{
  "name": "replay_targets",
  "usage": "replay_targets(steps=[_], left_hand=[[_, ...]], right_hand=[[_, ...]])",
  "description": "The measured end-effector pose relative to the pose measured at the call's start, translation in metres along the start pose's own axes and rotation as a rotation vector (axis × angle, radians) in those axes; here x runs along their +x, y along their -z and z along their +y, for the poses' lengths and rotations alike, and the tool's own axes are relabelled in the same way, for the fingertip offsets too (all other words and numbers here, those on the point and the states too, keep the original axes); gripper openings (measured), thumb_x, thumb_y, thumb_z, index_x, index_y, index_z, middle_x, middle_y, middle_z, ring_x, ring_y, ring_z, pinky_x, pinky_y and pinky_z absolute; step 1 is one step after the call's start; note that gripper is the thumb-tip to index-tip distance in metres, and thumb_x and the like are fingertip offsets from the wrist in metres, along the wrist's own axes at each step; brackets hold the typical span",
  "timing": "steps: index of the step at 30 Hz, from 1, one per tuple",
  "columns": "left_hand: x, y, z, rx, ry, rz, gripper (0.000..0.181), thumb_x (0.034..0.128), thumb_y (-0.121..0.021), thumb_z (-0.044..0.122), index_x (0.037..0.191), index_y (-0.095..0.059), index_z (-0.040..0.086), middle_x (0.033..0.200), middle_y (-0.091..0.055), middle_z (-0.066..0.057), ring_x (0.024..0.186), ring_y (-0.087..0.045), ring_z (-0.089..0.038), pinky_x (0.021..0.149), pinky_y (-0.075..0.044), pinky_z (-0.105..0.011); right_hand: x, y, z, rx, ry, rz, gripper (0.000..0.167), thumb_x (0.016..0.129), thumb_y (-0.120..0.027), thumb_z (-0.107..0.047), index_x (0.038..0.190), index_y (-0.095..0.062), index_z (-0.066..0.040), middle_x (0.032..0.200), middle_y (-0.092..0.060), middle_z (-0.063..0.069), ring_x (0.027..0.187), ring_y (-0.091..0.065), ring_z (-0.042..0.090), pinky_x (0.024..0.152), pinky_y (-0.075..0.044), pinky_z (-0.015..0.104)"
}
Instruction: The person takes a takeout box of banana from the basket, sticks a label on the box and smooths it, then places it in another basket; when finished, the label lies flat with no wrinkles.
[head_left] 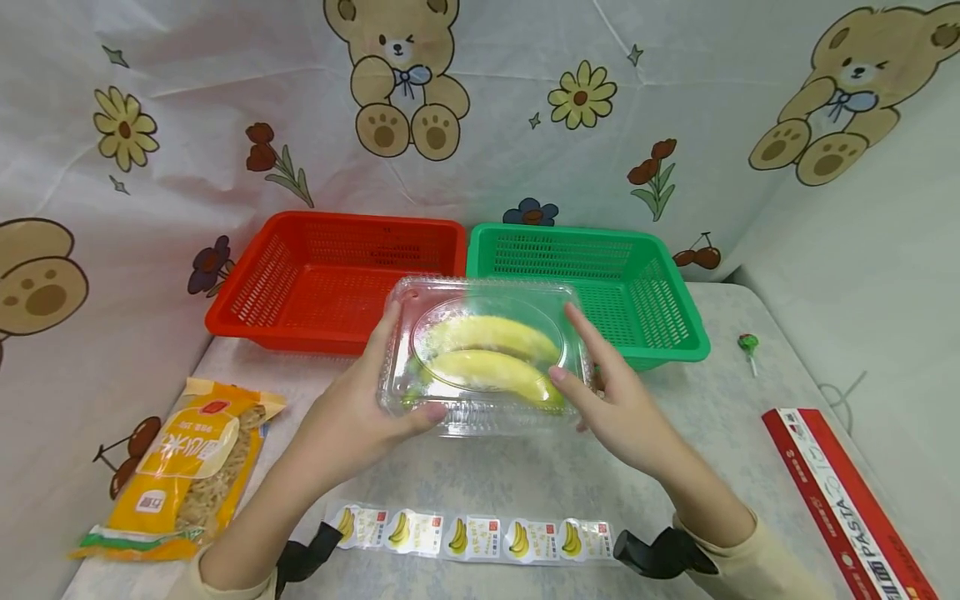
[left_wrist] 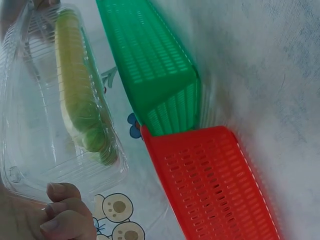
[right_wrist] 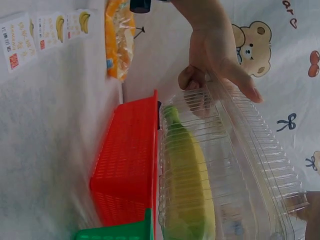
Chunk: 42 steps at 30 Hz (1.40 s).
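Note:
A clear plastic box (head_left: 487, 417) with a closed lid is held up in front of the baskets, with bananas (head_left: 495, 371) inside. The left hand (head_left: 375, 408) grips its left end, thumb over the front edge; the right hand (head_left: 622, 400) holds the right end, thumb and forefinger along the lid. In the left wrist view the box (left_wrist: 30, 110) shows from the side, with curled fingers (left_wrist: 65, 207) at its end. In the right wrist view the left hand (right_wrist: 215, 55) holds the far end of the box (right_wrist: 240, 165).
Behind stand a red basket (head_left: 337, 342) and a green basket (head_left: 667, 354). An orange food bag (head_left: 180, 475) lies left, a strip of banana labels (head_left: 472, 537) in front. To the right are a red pasta box (head_left: 847, 500) and a small green-topped lollipop (head_left: 748, 343).

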<state>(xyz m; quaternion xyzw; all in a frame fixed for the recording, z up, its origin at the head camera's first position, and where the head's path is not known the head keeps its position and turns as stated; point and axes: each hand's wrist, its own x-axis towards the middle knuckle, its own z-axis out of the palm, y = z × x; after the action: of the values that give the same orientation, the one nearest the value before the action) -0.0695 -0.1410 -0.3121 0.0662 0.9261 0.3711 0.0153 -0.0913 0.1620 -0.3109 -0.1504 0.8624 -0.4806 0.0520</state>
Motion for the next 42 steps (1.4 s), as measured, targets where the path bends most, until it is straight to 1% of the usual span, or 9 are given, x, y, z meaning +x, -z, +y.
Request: replay_targets(steps=[5, 9, 12, 15, 18, 25, 29, 34, 42], left_hand=[[-0.007, -0.004, 0.001, 0.026, 0.018, -0.009, 0.118, 0.0691, -0.068, 0.080, 0.152, 0.011, 0.052, 0.163, -0.027, 0.000, 0.133, -0.051, -0.040, 0.085, -0.050, -0.069], [-0.012, -0.009, 0.000, 0.048, 0.038, -0.024, 0.119, 0.0677, -0.066, 0.083, 0.152, 0.012, 0.052, 0.163, -0.028, -0.001, 0.131, -0.052, -0.041, 0.083, -0.050, -0.068], [-0.017, -0.013, -0.001, 0.049, 0.042, -0.028, 0.120, 0.0664, -0.065, 0.085, 0.152, 0.012, 0.052, 0.163, -0.027, 0.000, 0.131, -0.052, -0.040, 0.083, -0.050, -0.067], [-0.021, -0.017, -0.003, 0.042, 0.038, -0.027, 0.120, 0.0655, -0.064, 0.086, 0.153, 0.011, 0.051, 0.164, -0.023, 0.003, 0.136, -0.048, -0.037, 0.087, -0.049, -0.068], [-0.026, -0.021, -0.005, 0.030, 0.026, -0.025, 0.121, 0.0658, -0.065, 0.085, 0.154, 0.010, 0.050, 0.165, -0.020, 0.006, 0.139, -0.046, -0.035, 0.088, -0.048, -0.068], [-0.036, -0.032, -0.013, -0.015, 0.037, -0.037, 0.122, 0.0669, -0.072, 0.077, 0.155, 0.007, 0.049, 0.163, -0.024, 0.010, 0.135, -0.049, -0.031, 0.084, -0.051, -0.064], [-0.043, -0.037, -0.018, -0.030, 0.033, -0.037, 0.122, 0.0678, -0.074, 0.074, 0.156, 0.005, 0.047, 0.163, -0.026, 0.007, 0.137, -0.047, -0.030, 0.086, -0.050, -0.063], [-0.050, -0.042, -0.024, -0.007, 0.041, -0.041, 0.122, 0.0678, -0.072, 0.077, 0.157, 0.005, 0.045, 0.163, -0.028, 0.002, 0.139, -0.045, -0.029, 0.094, -0.049, -0.062], [-0.057, -0.052, -0.030, 0.014, 0.090, -0.078, 0.121, 0.0668, -0.066, 0.083, 0.156, 0.006, 0.046, 0.161, -0.033, -0.007, 0.140, -0.044, -0.031, 0.101, -0.045, -0.061]], right_hand=[[-0.009, -0.002, 0.004, -0.176, 0.019, 0.023, 0.081, 0.097, -0.062, -0.044, 0.156, -0.006, -0.046, 0.159, -0.027, -0.002, 0.089, -0.050, 0.022, 0.068, -0.049, 0.035], [-0.018, -0.006, 0.007, -0.242, 0.017, 0.030, 0.092, 0.093, -0.066, -0.047, 0.157, -0.001, -0.043, 0.122, -0.050, 0.008, 0.088, -0.047, 0.021, 0.067, -0.045, 0.036], [-0.024, -0.008, 0.009, -0.263, 0.013, 0.030, 0.100, 0.088, -0.071, -0.050, 0.158, 0.001, -0.041, 0.121, -0.051, 0.008, 0.091, -0.047, 0.020, 0.069, -0.046, 0.038], [-0.030, -0.011, 0.012, -0.270, 0.003, 0.022, 0.108, 0.083, -0.074, -0.054, 0.158, 0.003, -0.041, 0.156, -0.035, 0.009, 0.128, -0.047, 0.025, 0.092, -0.049, 0.055], [-0.035, -0.014, 0.015, -0.265, -0.009, 0.008, 0.115, 0.079, -0.077, -0.058, 0.158, 0.005, -0.041, 0.165, -0.018, 0.002, 0.148, -0.030, 0.029, 0.103, -0.040, 0.067], [-0.045, -0.024, 0.024, -0.249, -0.008, -0.003, 0.121, 0.075, -0.081, -0.055, 0.159, 0.004, -0.037, 0.167, -0.009, -0.007, 0.151, -0.022, 0.031, 0.109, -0.033, 0.068], [-0.052, -0.032, 0.028, -0.240, -0.029, -0.015, 0.120, 0.075, -0.081, -0.055, 0.159, 0.002, -0.037, 0.164, -0.021, 0.004, 0.146, -0.032, 0.032, 0.104, -0.038, 0.068], [-0.057, -0.039, 0.033, -0.228, -0.045, -0.013, 0.119, 0.074, -0.082, -0.056, 0.159, -0.001, -0.037, 0.146, -0.043, 0.008, 0.126, -0.052, 0.026, 0.096, -0.048, 0.059], [-0.062, -0.047, 0.043, -0.236, -0.084, -0.019, 0.120, 0.071, -0.081, -0.061, 0.159, -0.003, -0.039, 0.128, -0.052, 0.005, 0.100, -0.055, 0.015, 0.084, -0.052, 0.046]])
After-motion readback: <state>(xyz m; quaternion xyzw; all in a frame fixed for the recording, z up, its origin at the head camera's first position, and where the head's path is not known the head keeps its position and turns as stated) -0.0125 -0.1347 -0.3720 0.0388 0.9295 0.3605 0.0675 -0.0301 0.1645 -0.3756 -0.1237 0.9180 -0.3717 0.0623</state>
